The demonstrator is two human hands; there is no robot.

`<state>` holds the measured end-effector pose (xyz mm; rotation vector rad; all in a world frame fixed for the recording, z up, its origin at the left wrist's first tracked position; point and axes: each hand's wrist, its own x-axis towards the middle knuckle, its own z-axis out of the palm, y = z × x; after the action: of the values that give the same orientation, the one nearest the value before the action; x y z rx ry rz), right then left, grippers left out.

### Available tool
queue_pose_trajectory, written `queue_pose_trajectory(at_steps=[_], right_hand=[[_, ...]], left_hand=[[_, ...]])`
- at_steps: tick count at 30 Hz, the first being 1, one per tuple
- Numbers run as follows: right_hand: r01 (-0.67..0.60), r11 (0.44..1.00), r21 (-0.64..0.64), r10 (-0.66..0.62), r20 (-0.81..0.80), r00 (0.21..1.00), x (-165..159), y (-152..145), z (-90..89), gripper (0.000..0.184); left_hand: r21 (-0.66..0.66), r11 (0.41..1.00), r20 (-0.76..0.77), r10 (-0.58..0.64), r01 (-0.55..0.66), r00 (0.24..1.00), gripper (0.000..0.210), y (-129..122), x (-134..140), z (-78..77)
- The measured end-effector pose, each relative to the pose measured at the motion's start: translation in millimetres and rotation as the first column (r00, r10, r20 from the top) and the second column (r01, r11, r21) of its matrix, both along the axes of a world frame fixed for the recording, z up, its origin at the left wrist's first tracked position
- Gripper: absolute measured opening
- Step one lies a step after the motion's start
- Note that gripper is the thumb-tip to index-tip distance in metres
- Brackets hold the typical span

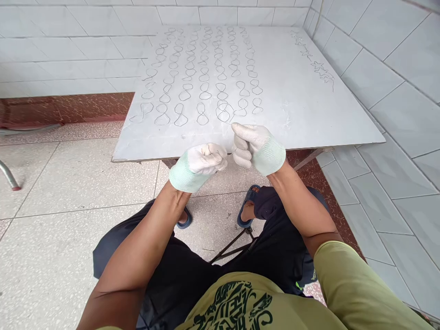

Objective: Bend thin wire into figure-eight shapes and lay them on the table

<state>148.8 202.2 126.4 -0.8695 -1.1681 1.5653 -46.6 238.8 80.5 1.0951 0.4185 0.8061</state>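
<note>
My left hand (pixel 207 159), in a white glove with a pale green cuff, is curled closed just off the table's front edge. Beside it, my right hand (pixel 252 144), gloved alike, has its fingers curled and its thumb stretched toward the tabletop figures. A thin wire (pixel 233 118) rises from the right thumb tip, and a faint strand seems to run between the two hands. How the left fingers grip it is hidden. Several rows of thin wire figure-eights (pixel 202 113) lie on the white tabletop (pixel 309 114) beyond my hands.
Star-shaped wire pieces (pixel 322 72) lie linked in a line along the table's right side. Tiled walls (pixel 378 55) border the table at the back and right. A dark metal stand (pixel 237 245) is on the floor between my legs, and a metal leg (pixel 8 175) shows at far left.
</note>
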Motion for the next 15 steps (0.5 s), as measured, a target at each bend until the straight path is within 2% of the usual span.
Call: queue_pose_trajectory(at_steps=[4, 10, 13, 15], right_hand=[[0.014, 1.000, -0.013, -0.014, 0.005, 1.000, 0, -1, 1.2, 0.066], [0.053, 0.998, 0.037, -0.054, 0.035, 0.998, -1, 2, 3.6, 0.064], [0.008, 0.994, 0.112, -0.022, 0.120, 0.992, 2, 7, 0.8, 0.044], [-0.056, 0.977, 0.206, 0.016, 0.191, 0.981, 4, 10, -2.6, 0.026]], left_hand=[[-0.026, 1.000, -0.008, 0.015, -0.015, 1.000, 0.053, 0, 0, -1.6], [-0.009, 0.999, 0.020, 0.046, -0.045, 0.999, 0.053, 4, 0, -0.6], [-0.016, 0.998, 0.033, 0.062, -0.062, 0.998, 0.055, 6, -1, -1.2], [-0.078, 0.991, 0.023, 0.113, -0.111, 0.993, 0.057, 5, -1, -1.2]])
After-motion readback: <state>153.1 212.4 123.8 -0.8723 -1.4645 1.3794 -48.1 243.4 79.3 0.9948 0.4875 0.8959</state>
